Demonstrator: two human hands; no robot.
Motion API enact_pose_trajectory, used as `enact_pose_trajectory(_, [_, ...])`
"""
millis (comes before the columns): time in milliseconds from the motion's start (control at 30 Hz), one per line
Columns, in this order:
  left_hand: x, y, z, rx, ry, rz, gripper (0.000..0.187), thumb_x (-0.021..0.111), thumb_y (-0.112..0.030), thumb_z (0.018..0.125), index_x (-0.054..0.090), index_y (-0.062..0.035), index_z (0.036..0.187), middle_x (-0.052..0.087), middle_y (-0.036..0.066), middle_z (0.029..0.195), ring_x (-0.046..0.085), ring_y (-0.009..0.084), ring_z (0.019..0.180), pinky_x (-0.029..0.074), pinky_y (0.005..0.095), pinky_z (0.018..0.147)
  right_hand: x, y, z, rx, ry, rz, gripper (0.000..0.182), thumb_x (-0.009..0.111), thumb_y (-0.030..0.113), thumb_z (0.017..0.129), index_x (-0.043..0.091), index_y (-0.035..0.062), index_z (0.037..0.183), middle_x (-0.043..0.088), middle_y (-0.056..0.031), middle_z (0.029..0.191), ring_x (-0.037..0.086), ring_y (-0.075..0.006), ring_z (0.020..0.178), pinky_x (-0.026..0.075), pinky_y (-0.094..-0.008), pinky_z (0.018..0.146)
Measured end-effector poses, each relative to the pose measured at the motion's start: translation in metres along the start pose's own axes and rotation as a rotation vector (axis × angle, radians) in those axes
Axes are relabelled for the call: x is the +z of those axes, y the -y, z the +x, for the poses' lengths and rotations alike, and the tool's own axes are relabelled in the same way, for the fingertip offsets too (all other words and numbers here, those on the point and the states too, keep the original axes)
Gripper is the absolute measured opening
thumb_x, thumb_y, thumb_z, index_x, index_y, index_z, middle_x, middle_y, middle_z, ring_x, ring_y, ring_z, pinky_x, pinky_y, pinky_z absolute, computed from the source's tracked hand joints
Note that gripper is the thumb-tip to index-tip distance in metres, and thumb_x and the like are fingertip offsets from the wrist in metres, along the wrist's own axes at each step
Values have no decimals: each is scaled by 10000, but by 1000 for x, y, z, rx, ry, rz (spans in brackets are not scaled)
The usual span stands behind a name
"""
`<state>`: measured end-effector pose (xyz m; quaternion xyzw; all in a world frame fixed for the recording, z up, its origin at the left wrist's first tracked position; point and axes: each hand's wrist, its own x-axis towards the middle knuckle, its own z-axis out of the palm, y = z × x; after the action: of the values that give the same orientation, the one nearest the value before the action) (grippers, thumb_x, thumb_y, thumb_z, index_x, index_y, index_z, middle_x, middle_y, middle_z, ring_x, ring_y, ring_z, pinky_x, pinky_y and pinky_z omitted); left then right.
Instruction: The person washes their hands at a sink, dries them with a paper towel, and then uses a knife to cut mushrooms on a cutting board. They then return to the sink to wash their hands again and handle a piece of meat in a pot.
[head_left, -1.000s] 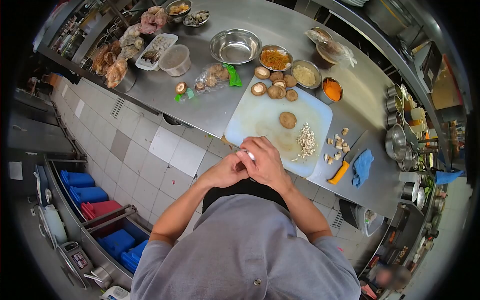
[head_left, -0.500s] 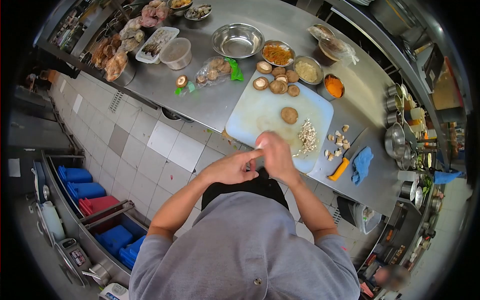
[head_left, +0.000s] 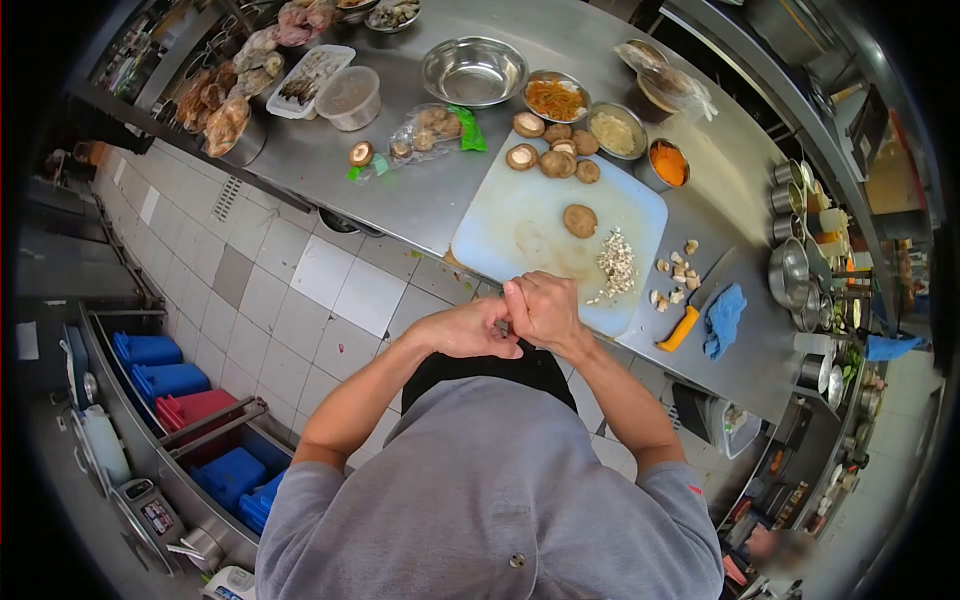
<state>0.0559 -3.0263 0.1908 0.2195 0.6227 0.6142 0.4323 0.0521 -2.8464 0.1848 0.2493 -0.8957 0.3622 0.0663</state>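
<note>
My left hand (head_left: 462, 329) and my right hand (head_left: 546, 308) meet at waist height by the near edge of the cutting board (head_left: 492, 228). My right hand is closed around fingers of my left hand, its thumb lying on top. The left hand's other fingers are loosely bent, with a gap at its thumb, and I see nothing held in them. On the board lie a single brown mushroom (head_left: 580, 221), a pile of chopped pale bits (head_left: 617, 262) and a group of whole mushrooms (head_left: 557, 164) at the far edge.
Right of the board are pale mushroom stems (head_left: 681, 271), a yellow-handled knife (head_left: 680, 329) and a blue cloth (head_left: 725, 320). Behind stand a steel bowl (head_left: 474, 71), shredded orange food (head_left: 555, 99) in a bowl and a cup of orange food (head_left: 667, 163). A mushroom bag (head_left: 430, 134) lies left.
My right hand was blurred over my left hand's outstretched finger; now it is closed around that hand's fingers. Both hands have shifted only slightly. The things on the board have stayed put.
</note>
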Motion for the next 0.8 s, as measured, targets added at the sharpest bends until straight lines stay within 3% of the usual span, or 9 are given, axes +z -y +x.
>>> enact_pose_trajectory(100, [-3, 13, -4, 19, -54, 76, 352, 719, -87, 860, 551, -44, 1167, 539, -19, 814, 452, 40, 600, 395, 222, 544, 9, -9, 1, 167, 104, 145, 316, 508, 262, 958, 654, 21, 814, 633, -94, 702, 607, -288, 639, 483, -395, 611])
enact_pose_trajectory(200, [-8, 6, -14, 0, -130, 41, 564, 711, -97, 872, 459, -65, 1376, 533, -18, 818, 441, 37, 584, 392, 224, 545, -3, -10, 17, 481, 200, 855, 281, 475, 232, 983, 646, 10, 995, 633, -69, 797, 598, -192, 727, 482, -348, 699])
enact_pose_trajectory(267, [-16, 4, -17, 13, -128, 30, 682, 707, -105, 879, 377, -96, 1476, 527, -18, 815, 435, 35, 579, 389, 224, 546, -1, -7, 22, 470, 176, 892, 249, 481, 191, 987, 619, 12, 1090, 619, -58, 857, 572, -151, 781, 472, -316, 743])
enact_pose_trajectory(333, [-20, 2, -21, -19, -149, 66, 650, 706, -110, 882, 406, -114, 1459, 520, -20, 803, 432, 31, 576, 382, 223, 541, -3, -3, 25, 483, 183, 924, 209, 518, 160, 995, 606, 22, 1125, 624, -32, 928, 569, -139, 828, 470, -298, 761])
enact_pose_trajectory(433, [-22, 5, -23, -37, -167, 91, 603, 704, -117, 886, 445, -136, 1431, 515, -24, 794, 430, 27, 573, 374, 223, 532, -4, -11, 27, 383, 347, 817, 201, 558, 196, 994, 621, 21, 1072, 612, -22, 837, 559, -132, 782, 473, -296, 730])
enact_pose_trajectory(533, [-22, 4, -25, -29, -164, 75, 485, 709, -128, 888, 508, -125, 1330, 517, -27, 795, 426, 25, 572, 369, 224, 526, 4, 1, 27, 240, 194, 534, 243, 550, 241, 1001, 613, 13, 943, 599, -78, 720, 589, -194, 673, 478, -324, 652])
enact_pose_trajectory(633, [-24, 7, -25, -33, -123, 88, 344, 718, -140, 888, 546, -108, 1183, 526, -27, 806, 428, 24, 571, 367, 220, 527, 15, 2, 25, 167, 153, 286, 284, 538, 237, 995, 573, 5, 836, 582, -166, 670, 600, -306, 604, 469, -375, 576])
enact_pose_trajectory(667, [-25, 8, -25, -38, -104, 100, 300, 721, -143, 887, 553, -104, 1133, 529, -27, 811, 429, 23, 570, 366, 217, 528, 16, 6, 26, 169, 172, 227, 303, 529, 233, 990, 547, 10, 787, 602, -206, 702, 596, -390, 647, 465, -429, 560])
enact_pose_trajectory(800, [-24, 19, -29, -52, -69, -21, 253, 727, -147, 890, 539, -109, 1055, 543, -29, 822, 444, 14, 600, 356, 208, 517, 27, 2, 22, 120, 184, 109, 286, 540, 212, 979, 561, 10, 778, 608, -200, 693, 607, -400, 647, 468, -450, 563])
